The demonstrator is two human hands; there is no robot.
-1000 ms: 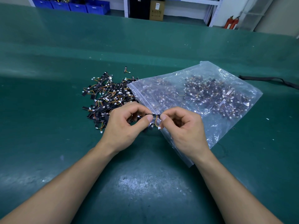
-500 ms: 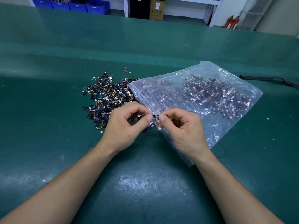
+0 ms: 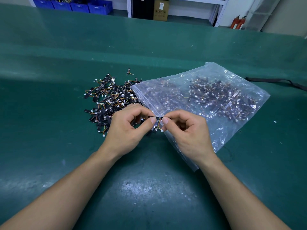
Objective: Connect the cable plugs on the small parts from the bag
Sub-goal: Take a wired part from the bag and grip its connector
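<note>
My left hand (image 3: pixel 126 128) and my right hand (image 3: pixel 187 131) meet over the green table, each pinching one end of a small black part (image 3: pixel 157 121) with orange and yellow wires. A white plug (image 3: pixel 162 130) hangs below my right thumb. A heap of the same small black parts (image 3: pixel 109 100) with white plugs lies just beyond my left hand. A clear zip bag (image 3: pixel 207 100) holding several more parts lies behind and under my right hand. My fingers hide most of the held part.
The green table mat (image 3: pixel 149 188) runs wide on all sides. One loose part (image 3: pixel 128 71) lies apart behind the heap. A black strap (image 3: pixel 282 82) lies at the far right. Blue bins (image 3: pixel 74 5) and a shelf frame stand beyond the table.
My thumbs have shifted slightly on the held part, and the wires and white plug between them now show more. The heap and the bag have not moved.
</note>
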